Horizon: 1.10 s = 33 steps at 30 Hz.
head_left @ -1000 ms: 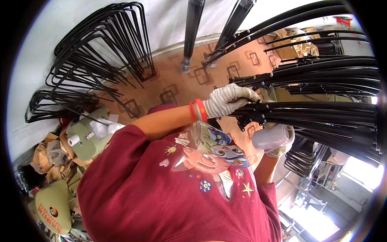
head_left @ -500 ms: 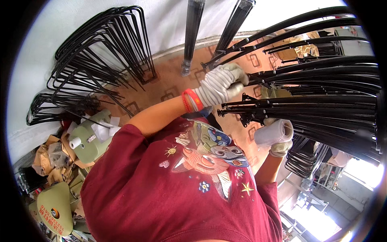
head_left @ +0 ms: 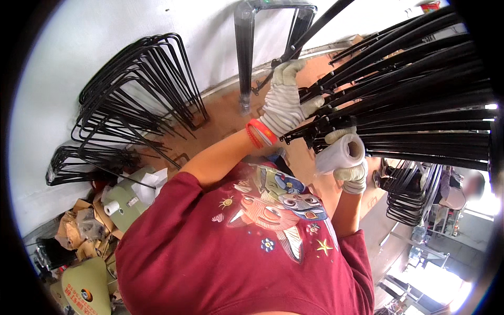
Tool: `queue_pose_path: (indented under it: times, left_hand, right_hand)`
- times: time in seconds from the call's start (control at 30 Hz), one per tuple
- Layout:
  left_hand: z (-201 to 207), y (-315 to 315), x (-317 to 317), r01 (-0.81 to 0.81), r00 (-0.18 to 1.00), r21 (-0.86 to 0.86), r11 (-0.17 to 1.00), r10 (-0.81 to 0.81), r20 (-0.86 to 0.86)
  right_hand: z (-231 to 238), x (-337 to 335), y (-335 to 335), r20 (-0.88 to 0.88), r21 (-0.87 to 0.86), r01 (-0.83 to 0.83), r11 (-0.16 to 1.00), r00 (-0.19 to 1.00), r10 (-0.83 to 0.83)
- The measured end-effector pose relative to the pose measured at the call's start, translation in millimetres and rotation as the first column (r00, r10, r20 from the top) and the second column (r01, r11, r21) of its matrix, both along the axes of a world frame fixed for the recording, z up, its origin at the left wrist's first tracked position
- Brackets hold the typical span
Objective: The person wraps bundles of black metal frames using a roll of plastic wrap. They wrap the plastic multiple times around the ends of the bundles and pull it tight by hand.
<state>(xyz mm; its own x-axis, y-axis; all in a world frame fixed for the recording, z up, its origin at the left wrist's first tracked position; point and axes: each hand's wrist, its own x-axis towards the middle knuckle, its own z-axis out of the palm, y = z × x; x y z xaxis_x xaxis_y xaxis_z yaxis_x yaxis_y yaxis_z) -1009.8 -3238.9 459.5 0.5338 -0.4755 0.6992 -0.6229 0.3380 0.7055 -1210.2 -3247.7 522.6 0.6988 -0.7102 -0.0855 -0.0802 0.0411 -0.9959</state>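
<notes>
My left hand, in a striped white glove with a red band at the wrist, is open. Its fingers point upward and the thumb stands apart, beside the bracketed ends of a bundle of black metal tubes. Whether the fingertips touch the nearest tube, I cannot tell. My right hand, also gloved, is wrapped round a roll of clear plastic film. The roll's hollow core faces right, and it sits just below the tube ends, which partly hide behind it.
Bent black tube frames lean against the white wall at left. A film-wrapped frame stands at the back. Lower left are a green machine and cardboard scraps. More black frames and a person are at right.
My left hand has opened from its curled grip at the tube ends and moved slightly left. My right hand has raised the roll up and left. The tubes appear shifted and fanned differently.
</notes>
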Motion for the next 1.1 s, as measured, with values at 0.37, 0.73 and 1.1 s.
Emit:
queue_pose_path:
  times: [0.37, 0.73, 1.1]
  left_hand:
    - [-13.3, -5.4, -0.3, 0.425, 0.899, 0.386, 0.819, -0.431, -0.076]
    - [15.9, 11.6, 73.1, 0.362, 0.869, -0.125, 0.924, -0.383, -0.313]
    - [58.0, -37.8, 46.2, 0.704, 0.428, -0.29, 0.649, -0.713, -0.555]
  right_hand:
    - [-6.4, 9.0, -11.3, 0.075, -0.017, -0.045, 0.999, 0.996, 0.046]
    - [6.4, -18.5, 20.0, 0.08, -0.317, 0.0, 0.948, 0.996, 0.027]
    - [-7.9, -30.1, 21.3, 0.51, -0.358, 0.562, 0.746, 0.787, -0.349]
